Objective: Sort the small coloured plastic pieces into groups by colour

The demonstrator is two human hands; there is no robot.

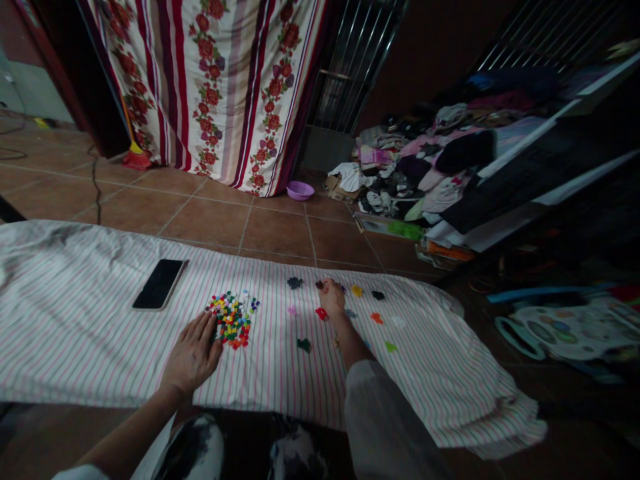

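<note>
A pile of small multicoloured pieces (233,323) lies loose on the striped cloth (125,353). My left hand (195,350) rests beside it, palm down, fingers stretched out and fingertips at the pile's left edge. On the right, my right hand (333,298) is pinched at a small brown cluster (319,285); whatever is between the fingertips is too small to make out. Around that hand lie little groups sorted by colour: dark grey (295,283), pink (292,310), red (321,313), dark green (303,345), yellow (357,291), black (378,295), orange (377,318) and lime green (391,347). My right forearm partly hides others.
A phone (159,285) lies on the cloth left of the pile. Beyond are the tiled floor (270,230), a floral curtain (210,93), a purple basin (300,191) and a red broom (136,157). Heaped clothes (425,157) fill the back right.
</note>
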